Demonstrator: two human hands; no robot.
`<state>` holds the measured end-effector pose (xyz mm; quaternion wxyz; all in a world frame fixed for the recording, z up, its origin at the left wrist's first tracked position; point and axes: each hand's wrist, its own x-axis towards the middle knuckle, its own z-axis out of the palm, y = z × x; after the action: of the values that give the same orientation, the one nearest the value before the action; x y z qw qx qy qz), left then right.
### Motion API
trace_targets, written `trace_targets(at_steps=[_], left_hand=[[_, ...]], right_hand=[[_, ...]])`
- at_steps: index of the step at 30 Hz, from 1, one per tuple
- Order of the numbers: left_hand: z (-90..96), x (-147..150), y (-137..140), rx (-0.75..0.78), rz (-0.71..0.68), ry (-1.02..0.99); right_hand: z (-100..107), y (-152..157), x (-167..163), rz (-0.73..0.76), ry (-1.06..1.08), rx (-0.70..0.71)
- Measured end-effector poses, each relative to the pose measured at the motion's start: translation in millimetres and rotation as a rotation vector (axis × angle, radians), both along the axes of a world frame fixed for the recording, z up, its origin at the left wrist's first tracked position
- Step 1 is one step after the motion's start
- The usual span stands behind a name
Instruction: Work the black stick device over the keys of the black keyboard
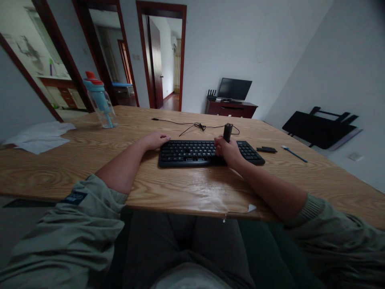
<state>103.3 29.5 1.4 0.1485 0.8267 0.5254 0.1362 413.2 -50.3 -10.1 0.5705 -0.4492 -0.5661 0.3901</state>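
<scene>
A black keyboard lies on the wooden table in front of me. Along its bottom row is a gap in the keys where the inner parts show. My left hand rests at its back left corner, fingers closed against the edge. Over the right part of the keys, my right hand is wrapped round a thick black handle that stands upright. The lower end of this tool is hidden by my fist, so its kind does not show.
Right of the keyboard lie a small flat black piece and a thin blue brush. A black cable runs behind it. A clear bottle and white tissues are at the left. The table's front edge has peeling film.
</scene>
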Motion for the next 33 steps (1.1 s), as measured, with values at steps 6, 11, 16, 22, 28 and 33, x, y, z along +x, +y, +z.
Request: trace_targets(at_steps=[6, 11, 16, 22, 28, 33], left_hand=[[0.4, -0.9, 0.9, -0.012, 0.007, 0.011], [0.7, -1.2, 0.4, -0.001, 0.001, 0.002], [0.3, -3.0, 0.9, -0.001, 0.007, -0.003], [-1.4, -5.8, 4.3, 0.001, 0.017, 0.002], [-3.6, -7.5, 6.4, 0.007, 0.009, 0.004], [-1.8, -6.7, 4.3, 0.007, 0.001, 0.021]], right_hand=[[6.3, -10.6, 43.1, -0.052, -0.126, 0.085], [4.1, -16.3, 71.4, -0.142, -0.381, 0.051], [4.1, -19.7, 66.5, -0.140, -0.590, 0.095], [8.1, -24.5, 61.6, -0.216, -0.691, 0.154], [8.1, -25.0, 62.0, -0.277, -0.725, 0.178], [9.0, -25.4, 60.8, -0.220, -0.735, 0.181]])
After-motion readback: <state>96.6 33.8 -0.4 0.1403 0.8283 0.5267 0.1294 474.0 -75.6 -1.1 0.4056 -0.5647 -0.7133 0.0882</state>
